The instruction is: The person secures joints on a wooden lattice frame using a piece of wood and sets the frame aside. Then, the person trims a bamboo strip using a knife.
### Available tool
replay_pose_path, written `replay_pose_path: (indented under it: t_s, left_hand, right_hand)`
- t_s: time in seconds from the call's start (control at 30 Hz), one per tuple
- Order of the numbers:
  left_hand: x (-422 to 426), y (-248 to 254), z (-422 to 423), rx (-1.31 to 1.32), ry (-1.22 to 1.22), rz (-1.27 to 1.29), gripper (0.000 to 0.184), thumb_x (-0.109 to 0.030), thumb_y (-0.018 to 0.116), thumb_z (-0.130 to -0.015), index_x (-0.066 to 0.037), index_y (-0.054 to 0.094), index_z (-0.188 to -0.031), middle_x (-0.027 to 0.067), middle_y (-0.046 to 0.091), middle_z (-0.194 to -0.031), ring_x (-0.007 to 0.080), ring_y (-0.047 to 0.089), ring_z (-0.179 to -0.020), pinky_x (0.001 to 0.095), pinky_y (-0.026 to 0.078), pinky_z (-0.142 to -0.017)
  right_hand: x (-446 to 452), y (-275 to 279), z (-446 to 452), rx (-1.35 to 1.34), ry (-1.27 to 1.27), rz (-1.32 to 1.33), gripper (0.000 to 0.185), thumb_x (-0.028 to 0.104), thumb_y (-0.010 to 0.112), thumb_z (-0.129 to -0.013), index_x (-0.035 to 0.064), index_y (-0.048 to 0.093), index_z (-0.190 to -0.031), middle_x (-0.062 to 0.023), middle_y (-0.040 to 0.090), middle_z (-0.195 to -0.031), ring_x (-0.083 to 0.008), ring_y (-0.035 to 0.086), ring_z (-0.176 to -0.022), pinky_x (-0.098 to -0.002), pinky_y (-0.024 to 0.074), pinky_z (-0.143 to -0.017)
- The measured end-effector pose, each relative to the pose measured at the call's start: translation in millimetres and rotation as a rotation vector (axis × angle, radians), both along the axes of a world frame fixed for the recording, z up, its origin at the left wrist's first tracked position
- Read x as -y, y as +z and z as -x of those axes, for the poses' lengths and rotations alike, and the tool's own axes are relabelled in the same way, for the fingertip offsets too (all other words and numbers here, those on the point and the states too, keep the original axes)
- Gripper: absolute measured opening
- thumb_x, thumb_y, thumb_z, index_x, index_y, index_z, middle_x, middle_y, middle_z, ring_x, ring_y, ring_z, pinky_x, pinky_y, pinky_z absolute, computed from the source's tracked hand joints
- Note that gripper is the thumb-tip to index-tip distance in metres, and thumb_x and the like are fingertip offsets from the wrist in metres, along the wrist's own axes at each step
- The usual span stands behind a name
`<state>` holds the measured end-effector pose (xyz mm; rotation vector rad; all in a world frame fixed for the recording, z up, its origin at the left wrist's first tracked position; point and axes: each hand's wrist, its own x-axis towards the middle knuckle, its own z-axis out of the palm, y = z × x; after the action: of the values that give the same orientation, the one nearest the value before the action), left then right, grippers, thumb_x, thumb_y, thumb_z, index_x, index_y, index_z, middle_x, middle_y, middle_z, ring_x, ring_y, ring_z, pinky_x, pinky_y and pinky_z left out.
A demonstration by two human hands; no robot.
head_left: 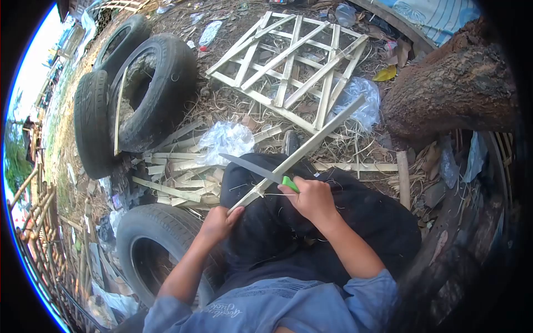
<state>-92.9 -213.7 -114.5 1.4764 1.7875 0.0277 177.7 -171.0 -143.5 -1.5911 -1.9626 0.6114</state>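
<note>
My left hand (220, 225) is closed around the lower end of a long pale bamboo strip (316, 137), which slants up and to the right across my knee. In my right hand (313, 201) is a knife (253, 167), gripped by its green handle. Its blade points up and to the left and crosses the strip. A thin shaving (272, 194) curls off the strip between my hands. Beyond my knees, a lattice of crossed bamboo strips (288, 66) lies on the ground.
Several old tires (172, 61) stand at the left, and another tire (150, 222) lies beside my left arm. Loose bamboo pieces (177, 188) and clear plastic bags (227, 140) litter the ground ahead. A thick tree trunk (449, 83) rises at the right.
</note>
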Motion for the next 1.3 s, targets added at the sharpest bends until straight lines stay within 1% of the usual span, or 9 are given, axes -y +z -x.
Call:
replay_pose_path:
  t_s: [0.1,0.17,0.3,0.4,0.5,0.6,0.83,1.2,1.3]
  left_hand:
    - [8.7,-11.4,0.1,-0.004,0.02,-0.132,0.059,-0.043,0.057,-0.093,0.01,0.059,-0.069,0.0255,0.048,-0.053,0.0241,0.044,-0.046,0.0433,0.041,-0.052]
    - [6.4,-7.7,-2.1,-0.082,0.014,-0.075,0.06,-0.046,0.056,-0.092,0.009,0.063,-0.071,0.0305,0.055,-0.062,0.0471,0.058,-0.062,0.0487,0.045,-0.059]
    - [3.5,-2.8,-8.7,-0.076,0.049,-0.04,0.062,-0.047,0.055,-0.093,0.01,0.063,-0.071,0.0315,0.055,-0.062,0.0469,0.059,-0.063,0.0483,0.046,-0.06]
    - [4.5,1.3,-6.0,-0.048,0.079,-0.004,0.063,-0.048,0.054,-0.092,0.01,0.063,-0.071,0.0317,0.055,-0.062,0.0466,0.059,-0.062,0.0477,0.046,-0.06]
    - [-3.9,4.1,-1.2,-0.051,0.028,0.071,0.066,-0.05,0.053,-0.093,0.01,0.062,-0.069,0.0257,0.055,-0.056,0.0394,0.062,-0.057,0.0463,0.047,-0.059]
    - [-8.1,-4.8,5.1,0.043,0.063,0.219,0.07,-0.055,0.05,-0.094,0.007,0.06,-0.062,0.0108,0.054,-0.052,0.0187,0.058,-0.051,0.0393,0.047,-0.055]
    - [-20.8,-14.4,26.1,0.192,-0.028,0.388,0.072,-0.058,0.044,-0.095,0.001,0.061,-0.057,0.0065,0.057,-0.052,0.0151,0.055,-0.051,0.0329,0.046,-0.054]
    - [-24.5,-16.2,21.4,0.193,0.003,0.374,0.073,-0.061,0.044,-0.094,0.0,0.061,-0.059,0.007,0.056,-0.053,0.0158,0.054,-0.05,0.0323,0.046,-0.053]
    - [-20.2,-12.8,24.0,0.208,0.014,0.321,0.074,-0.061,0.044,-0.094,0.001,0.06,-0.058,0.0072,0.055,-0.052,0.0156,0.054,-0.049,0.0308,0.045,-0.052]
  right_hand:
    - [-11.1,-13.1,10.5,0.07,0.04,-0.045,0.054,0.058,0.055,-0.088,0.0101,0.056,-0.063,-0.0104,0.057,-0.05,-0.0307,0.062,-0.049,-0.042,0.0492,-0.045]
    - [-19.1,-17.0,1.9,0.14,0.111,-0.089,0.056,0.06,0.054,-0.087,0.0113,0.055,-0.06,-0.0099,0.058,-0.05,-0.0284,0.063,-0.049,-0.0413,0.0499,-0.044]
    - [-41.3,-25.9,-16.1,0.22,0.111,-0.149,0.055,0.062,0.053,-0.087,0.0112,0.057,-0.064,-0.0097,0.06,-0.053,-0.0273,0.064,-0.05,-0.0403,0.0508,-0.046]
    - [-72.1,-27.1,-65.7,0.178,-0.238,0.07,0.059,0.059,0.049,-0.091,0.0054,0.063,-0.072,-0.017,0.063,-0.061,-0.0365,0.065,-0.061,-0.0465,0.0516,-0.055]
    - [-95.5,-11.6,-135.1,0.105,-0.531,0.086,0.059,0.055,0.048,-0.093,0.0019,0.068,-0.08,-0.024,0.063,-0.069,-0.0437,0.063,-0.07,-0.0503,0.048,-0.059]
    - [-82.0,25.7,-136.9,0.11,-0.513,-0.019,0.055,0.053,0.05,-0.093,0.0031,0.067,-0.078,-0.0211,0.062,-0.063,-0.0429,0.062,-0.064,-0.0488,0.0478,-0.056]
    - [-14.1,-12.6,-9.0,0.016,0.052,-0.162,0.052,0.055,0.061,-0.085,0.0082,0.054,-0.064,-0.0101,0.057,-0.055,-0.0311,0.06,-0.051,-0.0409,0.0471,-0.047]
    - [-66.5,-63.7,-36.0,0.206,0.172,-0.448,0.055,0.063,0.061,-0.079,0.0119,0.052,-0.062,-0.0037,0.056,-0.054,-0.0223,0.062,-0.05,-0.0348,0.0486,-0.045]
    - [-69.1,-67.6,-51.7,0.232,-0.092,-0.336,0.057,0.061,0.053,-0.088,0.0084,0.057,-0.066,-0.0104,0.06,-0.058,-0.0285,0.065,-0.057,-0.0413,0.0496,-0.049]
